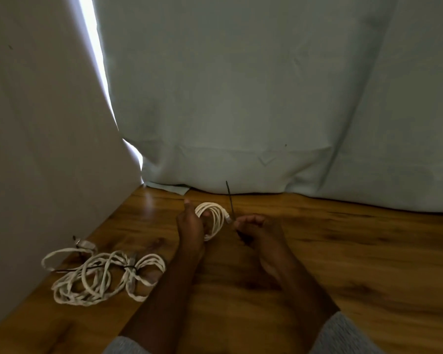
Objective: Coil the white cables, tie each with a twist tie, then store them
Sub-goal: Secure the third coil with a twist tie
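The setting reads as a room in a home rather than a workshop or lab. A wooden table [343, 264] with a warm, glossy grain fills the near part of the scene. Along its far edge hangs a pale blue-green curtain [266, 98], creased and resting on the wood. To the left stands a plain white wall [36, 123], and daylight [97, 60] shows through the gap between wall and curtain.
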Available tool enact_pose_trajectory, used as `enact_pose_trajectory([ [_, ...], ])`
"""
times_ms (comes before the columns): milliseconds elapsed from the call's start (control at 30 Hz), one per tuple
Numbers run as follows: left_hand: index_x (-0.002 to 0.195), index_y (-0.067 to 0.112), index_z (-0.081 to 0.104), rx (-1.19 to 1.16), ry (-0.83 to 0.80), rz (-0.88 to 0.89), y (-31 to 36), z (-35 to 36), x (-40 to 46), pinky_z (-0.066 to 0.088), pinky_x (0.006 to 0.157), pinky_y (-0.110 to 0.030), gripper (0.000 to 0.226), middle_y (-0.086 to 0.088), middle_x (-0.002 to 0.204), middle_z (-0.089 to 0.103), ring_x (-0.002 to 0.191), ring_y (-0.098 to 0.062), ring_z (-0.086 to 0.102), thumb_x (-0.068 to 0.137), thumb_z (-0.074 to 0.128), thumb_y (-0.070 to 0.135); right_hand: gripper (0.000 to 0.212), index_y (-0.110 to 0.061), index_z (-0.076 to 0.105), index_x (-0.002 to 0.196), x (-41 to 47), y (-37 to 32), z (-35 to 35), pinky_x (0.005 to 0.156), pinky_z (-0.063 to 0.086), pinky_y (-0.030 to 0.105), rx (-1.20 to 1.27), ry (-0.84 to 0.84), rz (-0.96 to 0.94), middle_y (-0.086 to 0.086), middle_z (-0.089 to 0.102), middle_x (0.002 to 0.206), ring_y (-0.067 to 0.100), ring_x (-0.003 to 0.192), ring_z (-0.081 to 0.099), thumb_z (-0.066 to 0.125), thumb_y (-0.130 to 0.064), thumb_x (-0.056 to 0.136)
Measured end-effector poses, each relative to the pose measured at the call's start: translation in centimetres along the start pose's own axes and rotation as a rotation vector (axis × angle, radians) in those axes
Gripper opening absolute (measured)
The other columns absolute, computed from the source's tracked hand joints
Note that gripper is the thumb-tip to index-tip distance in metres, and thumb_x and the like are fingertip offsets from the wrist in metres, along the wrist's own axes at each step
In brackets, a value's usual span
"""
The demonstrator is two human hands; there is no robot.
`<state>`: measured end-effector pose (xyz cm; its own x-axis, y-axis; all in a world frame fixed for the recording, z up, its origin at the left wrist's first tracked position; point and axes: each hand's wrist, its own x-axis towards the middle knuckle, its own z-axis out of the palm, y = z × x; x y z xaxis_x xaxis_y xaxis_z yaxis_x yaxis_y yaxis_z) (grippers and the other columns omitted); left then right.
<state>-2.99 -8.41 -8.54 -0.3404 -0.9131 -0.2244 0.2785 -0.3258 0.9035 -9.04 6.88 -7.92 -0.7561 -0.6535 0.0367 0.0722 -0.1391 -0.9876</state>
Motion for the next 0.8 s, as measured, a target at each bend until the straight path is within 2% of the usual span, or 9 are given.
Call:
enact_pose_trajectory([
  [133, 0.118, 0.010, 0.057, -0.100, 0.020, -0.065, 0.4, -0.5, 1.2, 0.048, 0.056, -0.029, 0.031, -0.011, 0.087, 0.065, 0.067, -0.023, 0.062, 0.100, 0.045, 0.032, 0.006, -0.001, 0.077, 0.088, -0.4, 0.4, 0.6, 0.052, 0.047, 0.026, -0.065, -0.049, 0.041, 0.011, 0.071, 0.069, 0.015, 0.056, 0.060, 0.074, -0.001, 0.083],
  [233, 0.097, 0.006, 0.064, -0.159, 0.017, -0.085, 0.9, -0.4, 1.3, 0.039, 0.046, -0.023, 0.025, -0.009, 0.071, 0.059, 0.054, -0.020, 0.051, 0.094, 0.044, 0.020, 0.006, 0.000, 0.076, 0.084, -0.6, 0.4, 0.9, 0.050, 0.047, 0.027, -0.139, -0.056, 0.095, 0.014, 0.074, 0.074, 0.016, 0.056, 0.060, 0.071, 0.002, 0.082],
  [367, 0.083, 0.009, 0.064, -0.239, -0.021, -0.162, 1.0, -0.5, 1.3, 0.039, 0.046, -0.021, 0.023, -0.005, 0.066, 0.060, 0.052, -0.019, 0.052, 0.092, 0.048, 0.023, 0.008, 0.003, 0.074, 0.085, -0.6, 0.5, 1.2, 0.047, 0.044, 0.028, -0.166, -0.053, 0.146, 0.015, 0.074, 0.074, 0.015, 0.052, 0.059, 0.067, 0.003, 0.082],
  [433, 0.071, 0.011, 0.059, -0.238, -0.104, -0.161, 0.9, -0.4, 0.9, 0.037, 0.041, -0.017, 0.026, 0.000, 0.050, 0.055, 0.038, -0.014, 0.048, 0.092, 0.050, 0.024, 0.008, 0.003, 0.074, 0.083, -0.7, 0.6, 1.4, 0.047, 0.044, 0.027, -0.171, -0.049, 0.137, 0.016, 0.073, 0.074, 0.015, 0.052, 0.059, 0.066, 0.003, 0.082],
  [500, 0.070, 0.013, 0.059, -0.208, -0.166, -0.136, 0.5, -0.1, 0.8, 0.037, 0.040, -0.016, 0.026, 0.004, 0.043, 0.051, 0.035, -0.013, 0.045, 0.091, 0.053, 0.025, 0.008, 0.002, 0.075, 0.080, -0.6, 0.7, 1.7, 0.047, 0.046, 0.028, -0.166, -0.030, 0.108, 0.016, 0.073, 0.073, 0.015, 0.053, 0.060, 0.067, 0.003, 0.082],
  [600, 0.085, 0.011, 0.064, -0.109, -0.186, -0.043, -0.1, 0.3, 0.5, 0.043, 0.048, -0.021, 0.020, -0.002, 0.063, 0.060, 0.053, -0.018, 0.053, 0.093, 0.052, 0.025, 0.009, 0.000, 0.076, 0.081, -0.4, 0.9, 1.9, 0.050, 0.047, 0.028, -0.134, 0.011, 0.046, 0.020, 0.070, 0.073, 0.018, 0.057, 0.059, 0.067, 0.002, 0.084],
  [667, 0.098, 0.003, 0.069, -0.057, -0.207, 0.020, -0.6, 0.4, 0.4, 0.049, 0.058, -0.025, 0.026, -0.010, 0.084, 0.069, 0.074, -0.024, 0.065, 0.094, 0.050, 0.021, 0.010, 0.000, 0.076, 0.083, -0.2, 1.0, 1.8, 0.050, 0.047, 0.026, -0.101, 0.030, 0.018, 0.019, 0.068, 0.069, 0.019, 0.056, 0.058, 0.067, 0.003, 0.085],
  [700, 0.098, 0.001, 0.071, -0.019, -0.232, 0.037, -0.8, 0.4, 0.4, 0.052, 0.060, -0.026, 0.029, -0.012, 0.087, 0.071, 0.079, -0.025, 0.067, 0.095, 0.049, 0.020, 0.009, 0.000, 0.076, 0.084, -0.2, 1.0, 1.8, 0.050, 0.047, 0.026, -0.081, 0.031, 0.009, 0.016, 0.068, 0.067, 0.018, 0.055, 0.058, 0.068, 0.003, 0.085],
  [800, 0.100, 0.000, 0.071, 0.095, -0.320, 0.028, -1.4, 0.5, -0.1, 0.053, 0.057, -0.027, 0.031, -0.014, 0.089, 0.073, 0.076, -0.025, 0.069, 0.097, 0.048, 0.021, 0.008, 0.002, 0.075, 0.086, -0.3, 0.9, 1.8, 0.051, 0.049, 0.026, -0.044, 0.004, -0.017, 0.011, 0.071, 0.070, 0.016, 0.056, 0.061, 0.067, 0.004, 0.086],
])
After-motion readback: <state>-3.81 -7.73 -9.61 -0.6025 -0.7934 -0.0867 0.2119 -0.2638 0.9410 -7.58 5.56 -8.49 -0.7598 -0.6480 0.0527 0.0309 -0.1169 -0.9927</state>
